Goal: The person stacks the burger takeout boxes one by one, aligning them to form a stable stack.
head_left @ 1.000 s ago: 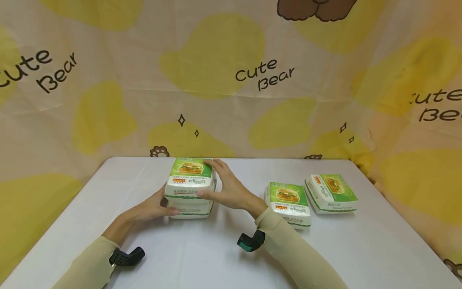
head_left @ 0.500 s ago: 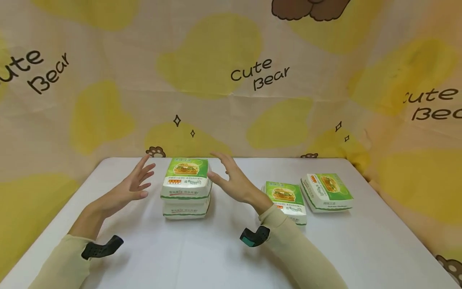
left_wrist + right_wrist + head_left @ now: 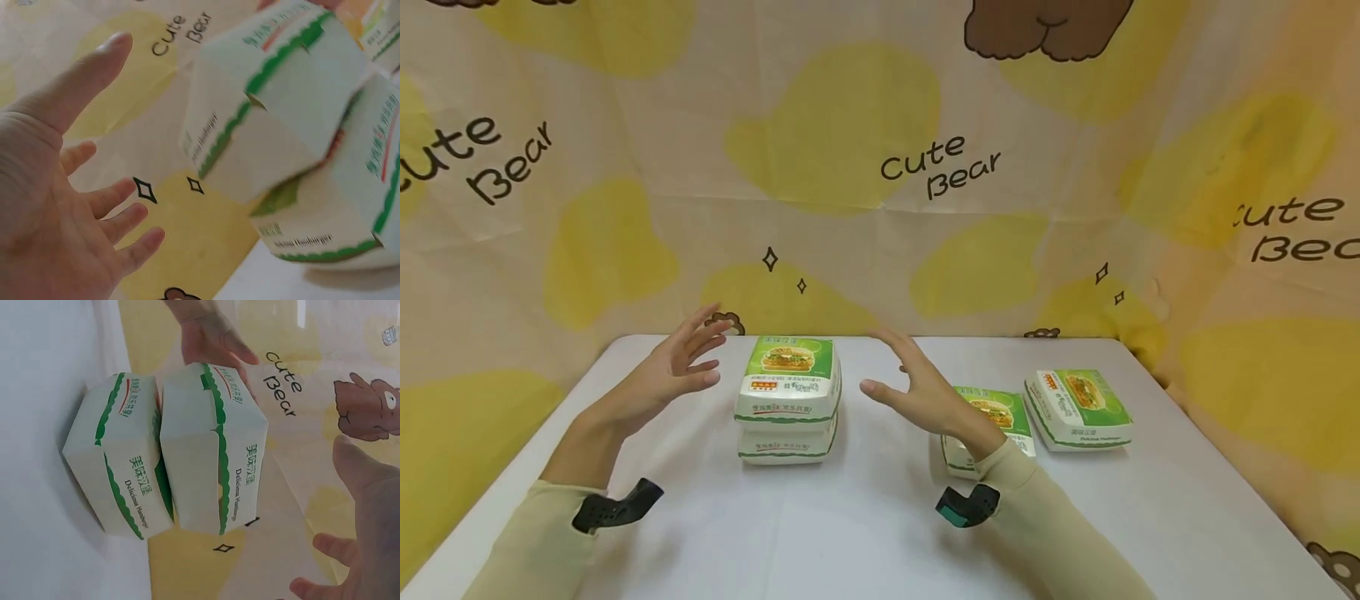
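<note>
Two burger boxes stand stacked on the white table, left of the middle in the head view: an upper burger box (image 3: 787, 379) squarely over a lower burger box (image 3: 784, 444). Both are white and green with a burger picture on the lid. To the left of the stack my left hand (image 3: 658, 375) is raised, fingers spread and holding nothing. My right hand (image 3: 925, 392) is up on the stack's other side, also without anything in it, thumb towards the boxes. Each wrist view shows a gap between the hand and the upper box.
At the right a third burger box (image 3: 958, 457) lies on the table (image 3: 842, 533), partly hidden behind my right hand and wrist. Just beyond it sits another burger box (image 3: 1082, 408), turned at an angle. A printed cloth (image 3: 835, 125) hangs behind the table's back edge.
Both hands have let go of the stacked boxes and drawn apart, the left hand leftwards and the right hand rightwards. The stack stays in place on the table.
</note>
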`<control>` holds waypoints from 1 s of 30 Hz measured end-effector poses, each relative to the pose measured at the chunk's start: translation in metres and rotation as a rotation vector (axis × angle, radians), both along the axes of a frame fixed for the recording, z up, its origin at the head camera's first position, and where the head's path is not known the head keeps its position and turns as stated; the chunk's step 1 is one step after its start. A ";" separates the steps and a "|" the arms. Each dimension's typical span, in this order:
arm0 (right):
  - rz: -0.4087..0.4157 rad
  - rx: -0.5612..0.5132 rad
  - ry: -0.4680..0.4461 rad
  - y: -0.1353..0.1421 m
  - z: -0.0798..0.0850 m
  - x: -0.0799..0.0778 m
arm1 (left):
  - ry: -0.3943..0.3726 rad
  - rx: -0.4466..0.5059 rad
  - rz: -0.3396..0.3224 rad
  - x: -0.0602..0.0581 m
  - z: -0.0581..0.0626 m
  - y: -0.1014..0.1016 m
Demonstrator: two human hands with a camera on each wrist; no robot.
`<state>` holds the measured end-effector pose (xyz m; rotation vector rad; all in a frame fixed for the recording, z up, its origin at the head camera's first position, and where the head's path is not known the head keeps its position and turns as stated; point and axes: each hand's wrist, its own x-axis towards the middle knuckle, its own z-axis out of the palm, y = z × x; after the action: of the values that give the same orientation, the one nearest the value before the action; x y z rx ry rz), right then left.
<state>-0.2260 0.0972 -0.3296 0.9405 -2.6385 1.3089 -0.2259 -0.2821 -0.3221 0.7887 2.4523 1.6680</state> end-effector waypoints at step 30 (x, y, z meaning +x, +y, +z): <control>-0.054 0.114 -0.006 0.097 0.011 0.014 | 0.102 -0.039 -0.053 0.002 0.010 0.014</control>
<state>-0.2121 0.1940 -0.3186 0.8730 -2.7475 1.1631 -0.2237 -0.2681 -0.3120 0.9474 2.4974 1.5951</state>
